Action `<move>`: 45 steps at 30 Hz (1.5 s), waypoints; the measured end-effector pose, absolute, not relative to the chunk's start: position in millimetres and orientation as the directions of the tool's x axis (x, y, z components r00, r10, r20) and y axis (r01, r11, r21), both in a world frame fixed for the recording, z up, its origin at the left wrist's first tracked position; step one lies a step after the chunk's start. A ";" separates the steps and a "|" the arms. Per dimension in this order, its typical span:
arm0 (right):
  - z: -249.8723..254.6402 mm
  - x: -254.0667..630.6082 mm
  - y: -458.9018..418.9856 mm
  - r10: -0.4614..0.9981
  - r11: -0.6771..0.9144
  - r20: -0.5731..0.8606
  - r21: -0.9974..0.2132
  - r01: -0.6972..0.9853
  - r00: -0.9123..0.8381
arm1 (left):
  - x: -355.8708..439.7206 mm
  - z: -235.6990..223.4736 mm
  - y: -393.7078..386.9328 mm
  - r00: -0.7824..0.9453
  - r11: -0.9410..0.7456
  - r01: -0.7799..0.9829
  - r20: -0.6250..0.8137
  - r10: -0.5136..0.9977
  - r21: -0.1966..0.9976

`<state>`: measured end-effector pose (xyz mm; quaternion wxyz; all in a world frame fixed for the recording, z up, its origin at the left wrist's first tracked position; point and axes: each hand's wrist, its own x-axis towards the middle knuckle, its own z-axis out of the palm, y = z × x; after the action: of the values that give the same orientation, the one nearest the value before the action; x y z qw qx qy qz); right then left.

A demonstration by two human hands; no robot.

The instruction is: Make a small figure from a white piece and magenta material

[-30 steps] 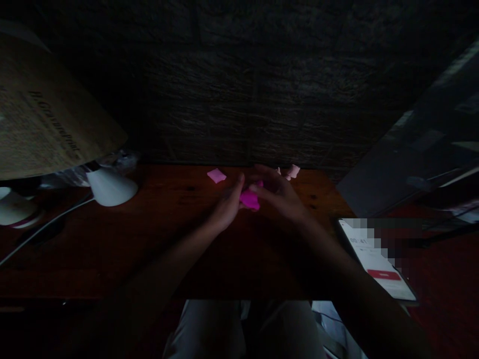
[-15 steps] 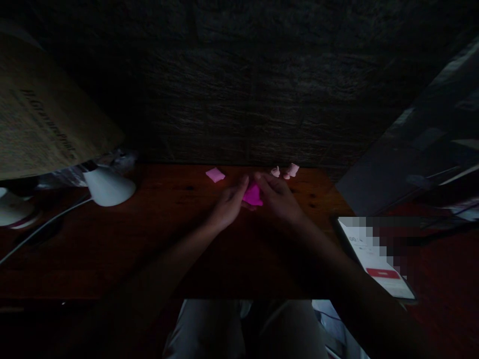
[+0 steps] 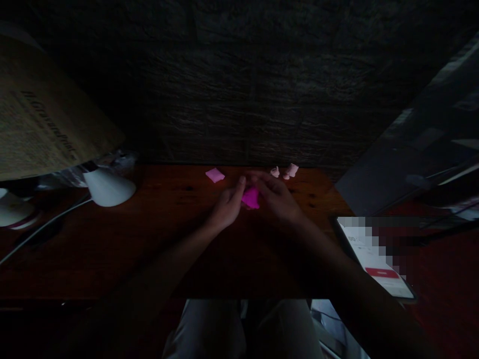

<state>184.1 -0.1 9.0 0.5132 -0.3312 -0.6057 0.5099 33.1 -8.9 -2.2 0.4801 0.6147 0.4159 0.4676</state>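
Note:
A soft magenta piece of modelling clay [image 3: 250, 198] is held above the table between my two hands. My left hand [image 3: 227, 205] is closed on its left side, with the thumb pointing up along the clay. My right hand [image 3: 279, 197] bends over the clay's upper right, fingers curled and fingertips close to the left thumb. The fingers beneath the clay are mostly hidden, and the light is dim. Behind the left hand lies a flat pink square of clay [image 3: 215, 175]. Beyond the right hand are small pale pink lumps [image 3: 275, 172] and a pale pink block [image 3: 293, 170].
The wooden table [image 3: 168, 219] ends at a dark textured wall [image 3: 239, 109]. On the left stand a white lamp-like cone [image 3: 110, 188] with a cable and a printed brown paper shade or bag [image 3: 48, 114]. A lit tablet [image 3: 377, 259] sits at the right edge.
The magenta clay has tilted and shifted slightly left. My right fingers have moved up and over its top edge, while the left hand stays nearly in place.

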 end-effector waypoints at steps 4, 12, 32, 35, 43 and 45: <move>8.6 185.5 4.5 0.948 0.274 0.282 -0.959 -0.072 -0.150 | 34.9 -3.0 -8.0 0.395 -0.042 -0.208 0.123 0.911 0.977; 12.4 188.2 4.4 0.966 0.219 0.239 -0.960 -0.174 -0.101 | 29.9 -1.8 -3.9 0.359 -0.166 -0.194 0.227 0.905 0.967; 18.0 192.9 3.2 0.949 0.280 0.267 -0.958 0.057 -0.166 | 27.0 -4.3 -4.7 0.286 -0.331 -0.103 0.346 0.894 0.938; 18.6 191.5 2.4 0.957 0.256 0.245 -0.966 0.049 -0.155 | 24.9 -3.8 -5.3 0.303 -0.317 -0.111 0.336 0.892 0.942; 19.3 197.9 3.8 0.944 0.171 0.219 -0.965 -0.198 -0.249 | 22.8 2.7 -8.4 0.264 -0.351 -0.097 0.364 0.893 0.931; 20.8 202.6 3.9 0.936 0.137 0.195 -0.969 -0.206 -0.293 | 22.6 5.2 -10.4 0.266 -0.377 -0.083 0.385 0.884 0.922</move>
<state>202.6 3.9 20.8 0.4991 -0.3230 -0.5653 0.5718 22.6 -10.4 5.2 0.4640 0.6462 0.3098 0.5207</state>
